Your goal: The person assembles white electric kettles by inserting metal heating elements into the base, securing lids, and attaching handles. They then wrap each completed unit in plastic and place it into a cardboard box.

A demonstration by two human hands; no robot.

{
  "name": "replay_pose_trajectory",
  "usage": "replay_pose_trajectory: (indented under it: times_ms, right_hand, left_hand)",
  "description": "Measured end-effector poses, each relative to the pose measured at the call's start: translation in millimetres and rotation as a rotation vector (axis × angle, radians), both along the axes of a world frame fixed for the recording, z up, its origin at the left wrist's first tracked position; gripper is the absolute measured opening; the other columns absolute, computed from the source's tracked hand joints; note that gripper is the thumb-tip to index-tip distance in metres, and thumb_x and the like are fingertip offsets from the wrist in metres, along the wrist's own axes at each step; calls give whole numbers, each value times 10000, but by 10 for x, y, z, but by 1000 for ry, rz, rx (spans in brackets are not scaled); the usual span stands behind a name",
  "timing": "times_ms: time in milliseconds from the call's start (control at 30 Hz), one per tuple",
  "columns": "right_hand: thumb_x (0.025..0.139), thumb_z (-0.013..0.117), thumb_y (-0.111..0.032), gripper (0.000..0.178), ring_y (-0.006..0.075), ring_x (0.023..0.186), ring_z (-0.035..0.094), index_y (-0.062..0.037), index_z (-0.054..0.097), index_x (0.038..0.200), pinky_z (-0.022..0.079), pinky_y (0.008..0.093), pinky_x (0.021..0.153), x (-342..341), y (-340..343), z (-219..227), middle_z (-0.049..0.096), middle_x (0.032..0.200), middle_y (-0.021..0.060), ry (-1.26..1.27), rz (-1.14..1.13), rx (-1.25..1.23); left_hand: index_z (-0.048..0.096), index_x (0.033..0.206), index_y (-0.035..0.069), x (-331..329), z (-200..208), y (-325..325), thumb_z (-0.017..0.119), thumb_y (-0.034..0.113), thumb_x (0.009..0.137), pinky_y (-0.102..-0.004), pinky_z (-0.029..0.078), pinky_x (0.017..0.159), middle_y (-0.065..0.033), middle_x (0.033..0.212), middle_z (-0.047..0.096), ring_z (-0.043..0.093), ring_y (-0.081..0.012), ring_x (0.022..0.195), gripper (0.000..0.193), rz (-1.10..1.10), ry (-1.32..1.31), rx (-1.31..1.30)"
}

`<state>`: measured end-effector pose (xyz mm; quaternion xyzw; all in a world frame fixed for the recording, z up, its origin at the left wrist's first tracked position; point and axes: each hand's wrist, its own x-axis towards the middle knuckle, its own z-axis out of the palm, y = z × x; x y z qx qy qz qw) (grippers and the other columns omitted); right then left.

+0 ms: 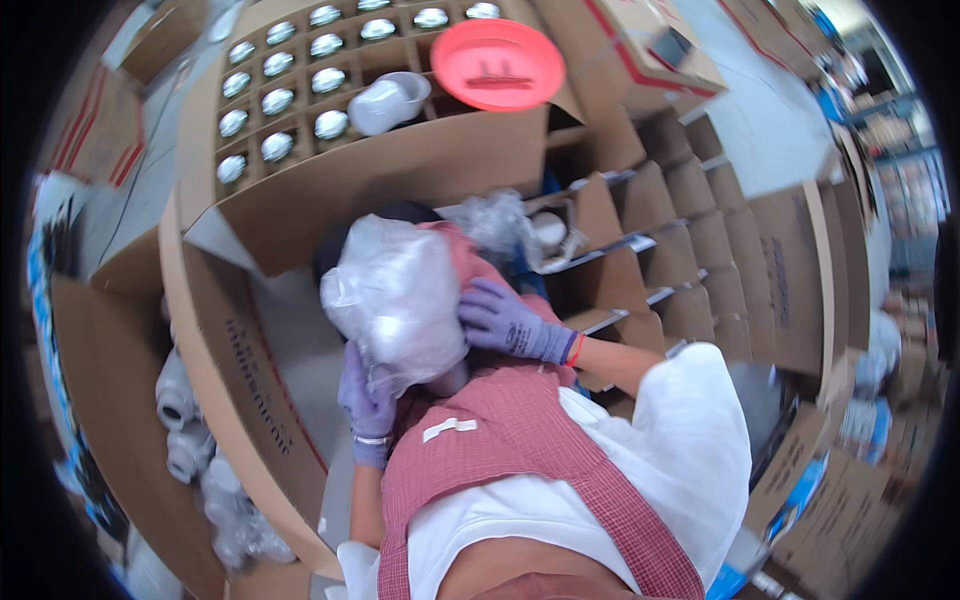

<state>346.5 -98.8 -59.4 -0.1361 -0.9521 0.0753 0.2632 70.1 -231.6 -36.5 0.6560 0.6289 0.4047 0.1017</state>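
Observation:
A bulky, shiny bundle in clear plastic film (395, 290) sits in front of my body, over my lap. My left hand (368, 400), in a purple glove, closes on the lower left of the film. From the other side my right hand (510, 322), gloved alike, presses its bent fingers against the bundle's right edge. What the film covers is too blurred to name; a greyish round end (450, 380) shows below it. Another crumpled clear bag (490, 220) lies just beyond my right hand, beside a pale round-topped item (549, 230) in a cardboard cell.
Ahead, a divided carton (300, 170) holds several silver-topped items, with a translucent cup (390, 102) and a red round lid (498, 65) on top. Cardboard dividers (665, 235) stand at my right. A left-hand carton (240, 360) has plastic jars (178, 390) beyond its wall.

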Motion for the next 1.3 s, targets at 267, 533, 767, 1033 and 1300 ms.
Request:
replay_pose_trajectory:
  times_ms: [267, 533, 767, 1033, 1300]
  right_hand:
    - [749, 836, -313, 813, 443, 1372, 363, -142, 431, 1433, 348, 554, 1099, 169, -537, 625, 306, 1496, 244, 346, -171, -597]
    - [731, 804, -237, 773, 240, 1175, 515, -75, 411, 1377, 453, 378, 1017, 785, -9, 997, 483, 1299, 126, 968, -845, -813]
    - [901, 645, -137, 519, 198, 1138, 526, -60, 424, 1364, 479, 344, 965, 2377, 886, 991, 508, 1252, 113, 1028, -1041, -728]
    - [741, 842, -276, 663, 188, 885, 625, -94, 511, 1286, 581, 370, 667, 3275, 2612, 228, 605, 1098, 112, 19, -1397, -672]
    - [666, 781, -286, 773, 359, 1266, 505, -50, 533, 1360, 420, 425, 1070, 2500, 3367, -417, 580, 1319, 191, -499, -621, -504]
  left_hand:
    - [563, 1249, -61, 311, 626, 740, 444, 210, 985, -382, 463, 1015, -208, 1332, 547, 595, -284, 1141, 397, 69, -477, 123]
    - [504, 1409, 9, 1726, 1342, 1276, 513, 73, 954, -378, 431, 1036, -131, 1361, 535, 538, -244, 1214, 460, -483, -876, -246]
    - [600, 1292, 54, 2182, 510, 762, 545, 155, 966, -404, 444, 1014, -160, 1284, 611, 581, -318, 1175, 346, -1396, -336, -447]
    - [632, 1234, 21, 401, 1223, 1052, 577, 89, 890, -399, 450, 982, -152, 1155, 641, 606, -319, 1082, 355, -569, -362, -389]
    - [586, 1290, -18, -1246, 2026, -4, 465, 79, 992, -350, 389, 1078, -143, 1296, 623, 558, -256, 1241, 336, 219, -10, -374]
